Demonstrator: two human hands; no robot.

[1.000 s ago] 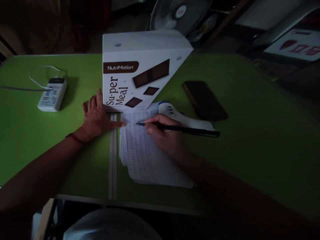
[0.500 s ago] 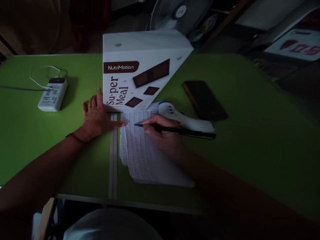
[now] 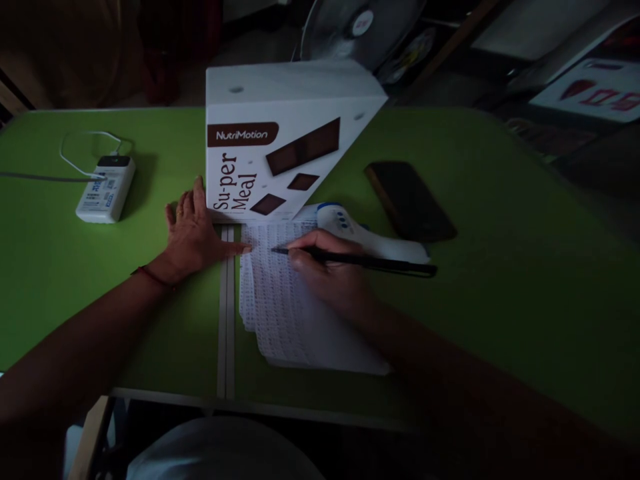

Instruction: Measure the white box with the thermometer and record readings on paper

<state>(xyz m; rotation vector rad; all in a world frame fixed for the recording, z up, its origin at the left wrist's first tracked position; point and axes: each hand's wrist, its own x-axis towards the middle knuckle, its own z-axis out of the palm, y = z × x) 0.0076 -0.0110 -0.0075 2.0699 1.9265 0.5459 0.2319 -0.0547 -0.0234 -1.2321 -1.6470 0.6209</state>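
Note:
My right hand [image 3: 333, 270] is closed around a black pen [image 3: 395, 265], its tip on or just over the upper part of a written-on sheet of paper [image 3: 295, 320]. Rows of small handwriting fill the sheet's left side; the right part looks blank. More paper edges show beneath it at the left. My left hand [image 3: 195, 233] lies flat and spread on the green table, thumb on the paper's left edge, fingers beside the white NutriMotion box [image 3: 260, 163]. Just beyond my right hand lies a white thermometer-like device [image 3: 350, 230] with blue buttons, partly covered by that hand.
A dark phone [image 3: 413, 200] lies to the right on the green table [image 3: 525, 280]. At the left a white power bank [image 3: 106, 193] has cables attached. The box stands behind the paper. Past the far edge is a fan [image 3: 360, 30]. The room is dim.
The pen and my right hand have shifted very slightly to the right across the sheet. My left hand, the paper and the box are where they were.

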